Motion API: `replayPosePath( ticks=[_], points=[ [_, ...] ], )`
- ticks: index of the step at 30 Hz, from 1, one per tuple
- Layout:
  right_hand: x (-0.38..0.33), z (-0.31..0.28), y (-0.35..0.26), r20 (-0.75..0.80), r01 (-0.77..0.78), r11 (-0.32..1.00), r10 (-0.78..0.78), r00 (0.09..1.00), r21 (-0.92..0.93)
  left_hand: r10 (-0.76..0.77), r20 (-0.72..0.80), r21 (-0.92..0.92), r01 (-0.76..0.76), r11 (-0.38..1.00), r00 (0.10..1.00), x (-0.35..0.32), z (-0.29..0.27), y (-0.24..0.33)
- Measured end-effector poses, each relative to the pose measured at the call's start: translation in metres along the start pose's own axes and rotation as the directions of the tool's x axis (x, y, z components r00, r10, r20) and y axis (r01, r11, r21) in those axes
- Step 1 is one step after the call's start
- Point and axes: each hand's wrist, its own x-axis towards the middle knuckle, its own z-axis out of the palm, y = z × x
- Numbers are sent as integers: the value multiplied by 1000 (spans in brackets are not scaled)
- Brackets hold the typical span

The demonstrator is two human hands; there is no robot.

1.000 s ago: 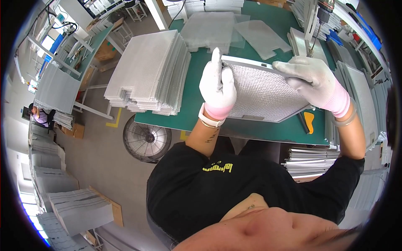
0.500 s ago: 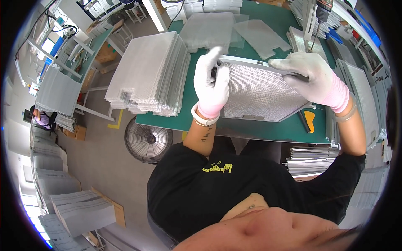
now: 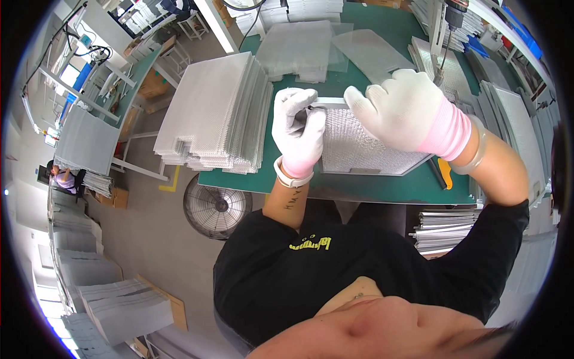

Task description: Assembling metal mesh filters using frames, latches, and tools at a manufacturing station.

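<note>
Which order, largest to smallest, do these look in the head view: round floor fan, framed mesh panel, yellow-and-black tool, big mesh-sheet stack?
1. Mesh-sheet stack
2. Framed mesh panel, partly hidden by the right hand but spanning wider than the fan
3. Floor fan
4. Yellow-and-black tool

Left hand gloved, upright, fingers curled in. Right hand, gloved, back showing, forearm slanting in from lower right.
</note>
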Motion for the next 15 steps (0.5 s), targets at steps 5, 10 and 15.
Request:
replayPosePath(
  ticks=[5, 10, 15],
  points=[
    [22, -3, -13, -35, -65, 997, 66, 997, 31, -6, 21, 2, 6, 1000, 1000, -2, 5, 3],
    [31, -4, -8, 110, -29, 992, 16, 994, 120, 23, 40, 93, -26, 995, 999, 1, 3, 6],
    [45, -13, -21, 131, -47, 997, 39, 991, 59, 26, 71, 148, -36, 988, 997, 1, 1, 7]
  ],
)
